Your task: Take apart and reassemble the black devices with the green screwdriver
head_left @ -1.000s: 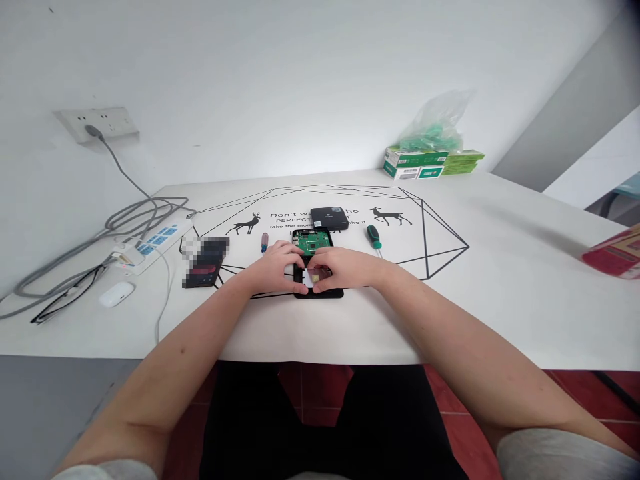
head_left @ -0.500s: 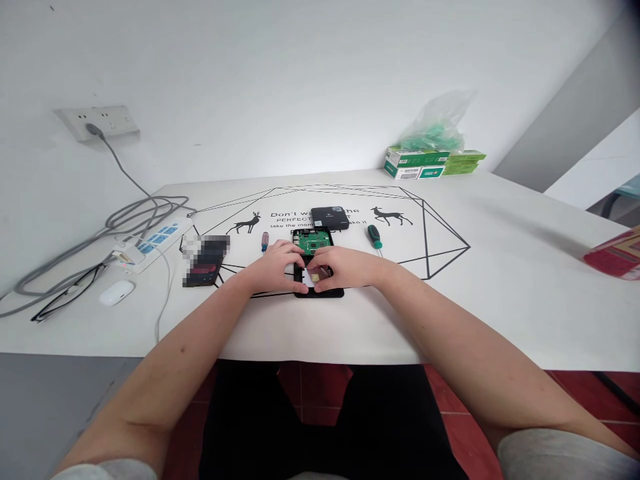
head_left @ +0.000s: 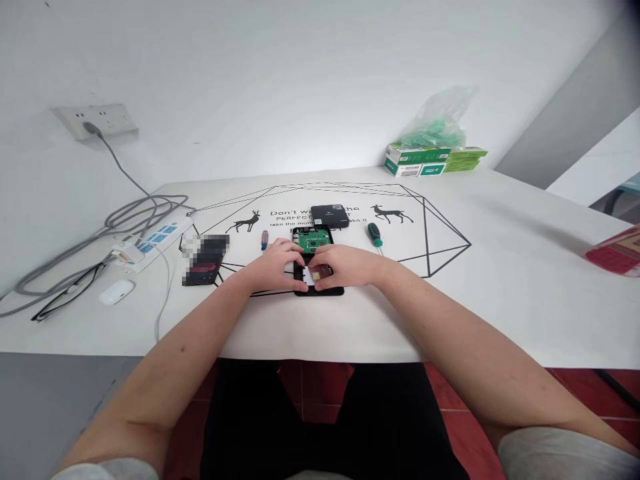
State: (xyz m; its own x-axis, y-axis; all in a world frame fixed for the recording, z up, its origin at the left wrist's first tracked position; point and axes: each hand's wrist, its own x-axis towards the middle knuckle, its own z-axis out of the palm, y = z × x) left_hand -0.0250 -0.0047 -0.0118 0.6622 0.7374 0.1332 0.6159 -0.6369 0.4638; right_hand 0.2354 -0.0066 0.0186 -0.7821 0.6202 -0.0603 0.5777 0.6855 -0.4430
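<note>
In front of me lies an open black plastic case (head_left: 330, 291) with a shiny flat plate (head_left: 309, 276) inside it, part white and part brownish. My left hand (head_left: 277, 265) is curled at the case's left side, its thumb and fingers closed on that edge. From the right, my right hand (head_left: 350, 265) bends over the plate, thumb and fingertips pinching at it; its exact grip is partly hidden. Just beyond the fingers, a green circuit board (head_left: 313, 241) sits in another black case half. Behind that is a closed black box (head_left: 331, 215) with labels.
A green-handled screwdriver (head_left: 374, 235) lies to the right, a small red-handled screwdriver (head_left: 265, 240) to the left. Further left are a phone (head_left: 204, 263), white earbud case (head_left: 117, 292), glasses (head_left: 65, 297) and power strip (head_left: 163, 240). Green boxes (head_left: 417, 157) stand at the back right.
Both hands stay at the black case in nearly the same pose. The view has shifted very slightly; nothing is visibly picked up or let go.
</note>
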